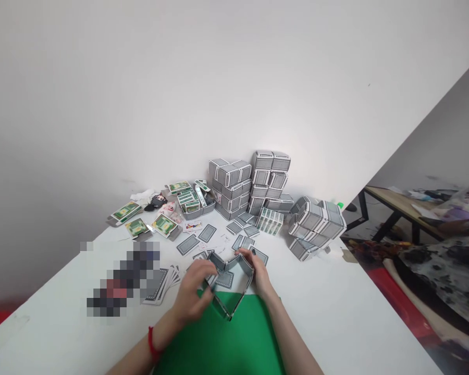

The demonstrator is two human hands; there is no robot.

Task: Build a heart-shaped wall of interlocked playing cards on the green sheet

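A heart-shaped ring of linked, folded playing cards (247,264) is held above the front of the table, its point towards me. My left hand (195,286) has its fingers curled on the ring's left side. My right hand (259,271) grips the right lobe, with fingertips over the upper edge. Through the ring's opening a grey-backed playing card (224,279) shows. More loose cards (188,244) lie beyond my hands, some face up. A fanned pile of cards (156,286) rests left of my left hand.
Stacked blocks of folded cards (234,177) stand by the wall, with a taller stack (270,174) beside them and a leaning group (316,224) at right. Green card boxes (164,225) lie back left. A green sheet (226,344) covers the front. Someone sits at right.
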